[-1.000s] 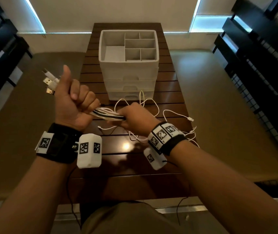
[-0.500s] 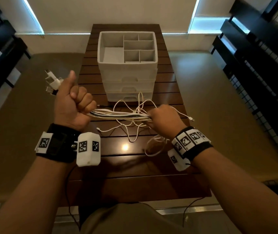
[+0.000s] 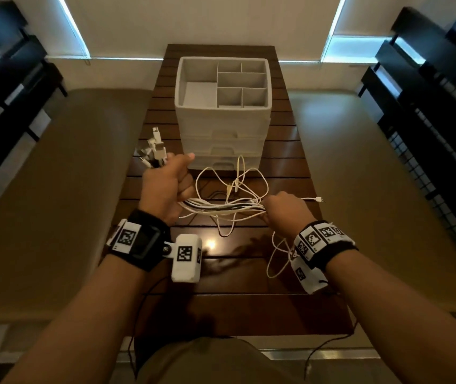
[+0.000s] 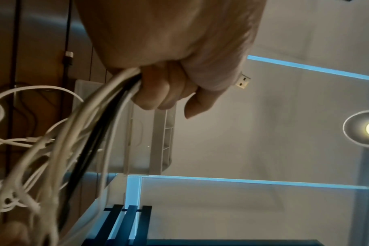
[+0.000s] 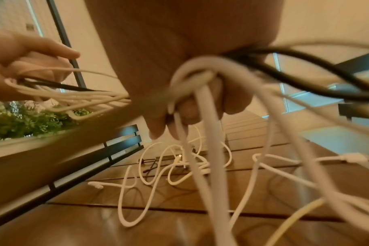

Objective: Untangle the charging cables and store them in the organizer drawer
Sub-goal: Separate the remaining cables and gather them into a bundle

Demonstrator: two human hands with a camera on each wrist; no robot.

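Mostly white cables (image 3: 222, 209), 1 black, stretched between both fists.

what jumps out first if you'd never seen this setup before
The bundle of charging cables stretched between two fists above the slatted wooden table: the left hand grips the end with the USB plugs, the right hand the other. Behind them stands a white organizer, drawers shut, with slack cable loops lying before it.

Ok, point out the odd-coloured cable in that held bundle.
The single black cable, running through the white cables between the left hand and right hand.
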